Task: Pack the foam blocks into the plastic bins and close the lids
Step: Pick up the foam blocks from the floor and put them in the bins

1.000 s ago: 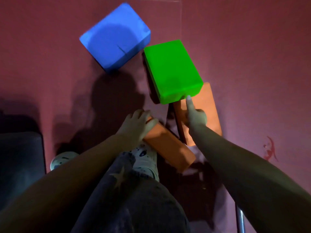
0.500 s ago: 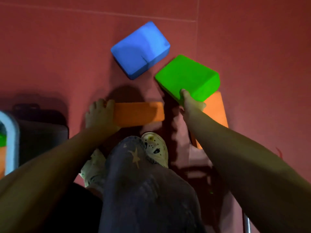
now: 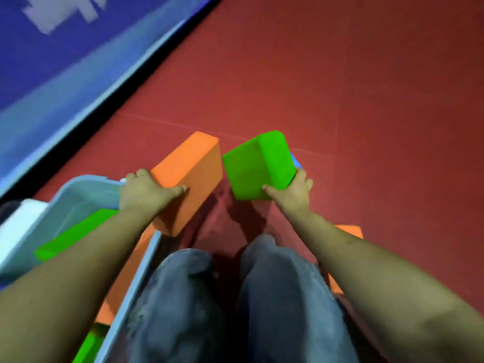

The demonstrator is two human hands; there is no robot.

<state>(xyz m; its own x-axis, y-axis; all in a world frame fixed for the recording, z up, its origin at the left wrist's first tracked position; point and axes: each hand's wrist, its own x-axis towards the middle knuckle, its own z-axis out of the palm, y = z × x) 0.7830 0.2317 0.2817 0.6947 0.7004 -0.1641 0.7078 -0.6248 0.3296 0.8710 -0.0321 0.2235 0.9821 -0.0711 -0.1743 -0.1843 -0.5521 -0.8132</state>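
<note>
3 orange foam blocks show: 1 held up point(image 3: 187, 179), 1 inside the bin point(image 3: 125, 279), 1 on the floor point(image 3: 349, 231). 2 green foam blocks are plain: 1 held up point(image 3: 258, 165), 1 in the bin point(image 3: 76, 233). 1 blue block's corner point(image 3: 295, 161). 1 plastic bin point(image 3: 78, 195). 2 hands.

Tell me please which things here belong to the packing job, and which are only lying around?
Job:
- orange block, held in left hand
- green block, held in right hand
- plastic bin, with green and orange blocks inside
- orange block on floor

Lying around:
- blue mat
- red floor
</note>
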